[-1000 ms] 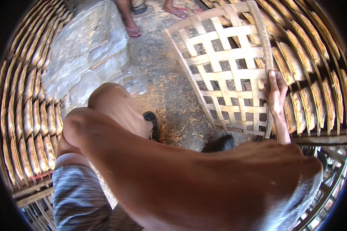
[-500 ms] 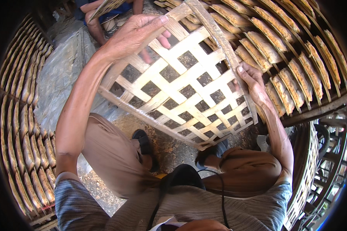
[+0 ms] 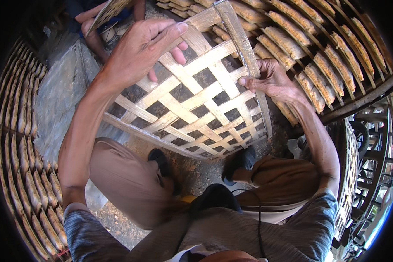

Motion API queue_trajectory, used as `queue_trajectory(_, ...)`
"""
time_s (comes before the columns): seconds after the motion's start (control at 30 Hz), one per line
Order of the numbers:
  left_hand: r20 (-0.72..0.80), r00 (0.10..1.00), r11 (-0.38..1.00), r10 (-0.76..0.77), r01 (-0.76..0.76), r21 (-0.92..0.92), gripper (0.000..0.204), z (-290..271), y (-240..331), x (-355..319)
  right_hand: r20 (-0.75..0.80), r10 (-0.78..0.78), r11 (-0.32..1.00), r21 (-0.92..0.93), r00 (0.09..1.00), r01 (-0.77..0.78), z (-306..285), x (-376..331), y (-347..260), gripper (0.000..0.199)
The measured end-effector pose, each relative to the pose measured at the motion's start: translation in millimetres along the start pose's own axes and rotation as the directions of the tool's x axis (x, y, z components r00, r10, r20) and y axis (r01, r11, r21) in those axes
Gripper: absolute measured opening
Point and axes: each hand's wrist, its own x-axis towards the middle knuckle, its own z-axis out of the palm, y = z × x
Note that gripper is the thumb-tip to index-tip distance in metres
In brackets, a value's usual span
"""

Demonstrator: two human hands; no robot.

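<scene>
A woven bamboo tray (image 3: 196, 94) with an open lattice and a wooden frame is held up in front of me, tilted, with nothing lying on it. My left hand (image 3: 146, 46) grips its far left edge, thumb on top and fingertips showing through the gaps. My right hand (image 3: 270, 79) pinches the right rim, its thumb on the near face and the other fingers partly hidden behind the frame.
Racks of filled trays stand at the right (image 3: 323, 56) and left (image 3: 28, 174). A grey plastic sheet (image 3: 61, 96) lies at the left. Another person (image 3: 94, 39) sits at the far left with a woven panel (image 3: 107, 15). More lattice trays (image 3: 347, 170) lean at the right.
The tray has tilted and its near corner has risen, moving slightly left. My right hand has slid up the right rim towards the far corner. My left hand keeps its grip.
</scene>
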Motion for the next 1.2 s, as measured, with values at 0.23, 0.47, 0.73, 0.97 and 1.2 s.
queue_trajectory(0.23, -0.019, 0.989, 0.984, -0.144, 0.145, 0.100, 0.058, 6.6, -8.0, 2.6, 0.177, -0.014, 0.984, -0.172, 0.984, 0.045, 0.8, 19.9, 14.2, 0.027)
queue_trajectory(0.47, -0.150, 0.947, 0.952, -0.285, 0.297, 0.069, 0.055, 4.5, -11.3, 0.6, 0.120, -0.089, 0.996, 0.007, 0.989, 0.088, 13.2, 41.2, 37.7, 0.043)
queue_trajectory(0.73, -0.151, 0.935, 0.937, -0.320, 0.336, 0.092, 0.053, 10.4, -16.3, 7.3, 0.123, -0.145, 0.976, 0.181, 0.982, 0.122, 5.9, 43.5, 55.1, 0.029)
queue_trajectory(0.97, -0.170, 0.934, 0.932, -0.315, 0.338, 0.127, 0.051, 13.9, -19.3, 10.4, 0.177, -0.009, 0.987, -0.158, 0.984, 0.037, 1.7, 47.5, 67.3, 0.028)
queue_trajectory(1.2, -0.187, 0.941, 0.952, -0.283, 0.300, 0.068, 0.053, 13.0, -16.1, 4.3, 0.077, 0.150, 0.946, 0.278, 0.986, -0.166, 24.2, 37.4, 45.0, 0.031)
